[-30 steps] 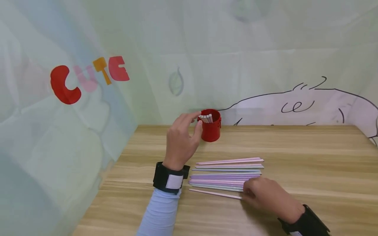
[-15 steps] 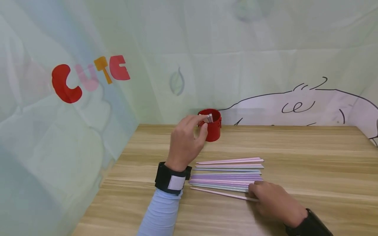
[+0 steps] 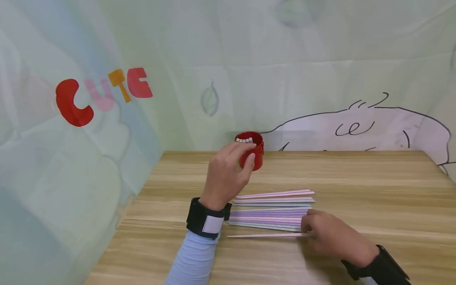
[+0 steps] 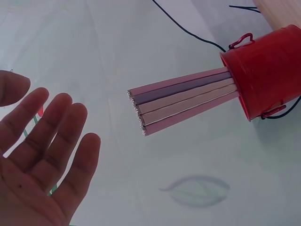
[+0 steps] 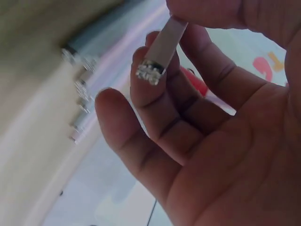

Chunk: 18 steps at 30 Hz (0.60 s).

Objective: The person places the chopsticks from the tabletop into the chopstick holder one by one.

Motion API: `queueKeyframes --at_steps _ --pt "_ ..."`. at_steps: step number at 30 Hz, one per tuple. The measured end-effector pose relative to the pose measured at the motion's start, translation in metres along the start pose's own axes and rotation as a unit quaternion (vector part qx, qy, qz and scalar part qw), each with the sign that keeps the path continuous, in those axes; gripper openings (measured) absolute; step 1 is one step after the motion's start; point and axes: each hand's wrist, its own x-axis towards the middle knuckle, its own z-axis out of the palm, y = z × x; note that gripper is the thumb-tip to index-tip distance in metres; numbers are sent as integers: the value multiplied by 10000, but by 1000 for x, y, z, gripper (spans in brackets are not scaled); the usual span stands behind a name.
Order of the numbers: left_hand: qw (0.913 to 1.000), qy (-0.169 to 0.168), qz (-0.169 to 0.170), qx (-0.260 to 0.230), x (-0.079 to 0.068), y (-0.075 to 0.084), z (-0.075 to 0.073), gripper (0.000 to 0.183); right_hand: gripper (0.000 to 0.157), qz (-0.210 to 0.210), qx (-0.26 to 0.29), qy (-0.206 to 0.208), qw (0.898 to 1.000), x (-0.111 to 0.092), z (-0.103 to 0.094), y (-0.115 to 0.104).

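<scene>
My right hand (image 3: pixel 335 235) pinches one pale pink chopstick (image 3: pixel 263 236) near its right end. In the right wrist view the chopstick's silvery end cap (image 5: pixel 150 73) sticks out below the thumb and fingertips. Just beyond it lies a row of pink, purple and bluish chopsticks (image 3: pixel 267 217), side by side on the table. My left hand (image 3: pixel 228 170) is raised in front of a small red bucket (image 3: pixel 258 158), fingers loosely bent and holding nothing. Several chopsticks (image 4: pixel 183 96) stand in the bucket, silvery ends up, apart from the left hand in the left wrist view.
The wooden table (image 3: pixel 374 190) ends at a pale fabric backdrop (image 3: pixel 303 87) behind the bucket. Coloured letters (image 3: pixel 139 83) and line drawings decorate the backdrop. Loose bucket handles (image 4: pixel 242 40) hang at the rim.
My right hand has shifted right, and the pinched chopstick has swung from a slant to nearly level. My left hand has drifted slightly right, across the front of the bucket.
</scene>
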Motion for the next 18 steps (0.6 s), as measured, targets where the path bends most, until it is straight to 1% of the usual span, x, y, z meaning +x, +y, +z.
queueKeyframes --at_steps 2,7,11,13,15,18 --pt "10000 -56 3 3 1 1 0 28 22 150 193 -153 9996 2 -9 -1" --pt "9999 -149 31 -19 1 3 0 28 19 267 760 -362 9961 6 -32 -4" --pt "9998 -160 88 -51 1 4 1 27 16 241 1198 -322 9920 7 -54 -7" --pt "9998 -163 103 -59 1 4 2 26 14 250 1381 -109 9900 8 -64 -9" --pt "9997 -198 106 -45 1 4 3 26 12 213 1464 309 9885 10 -70 -11" --pt "9996 -269 123 -32 0 5 4 26 10 298 1839 979 9776 14 -74 -14"
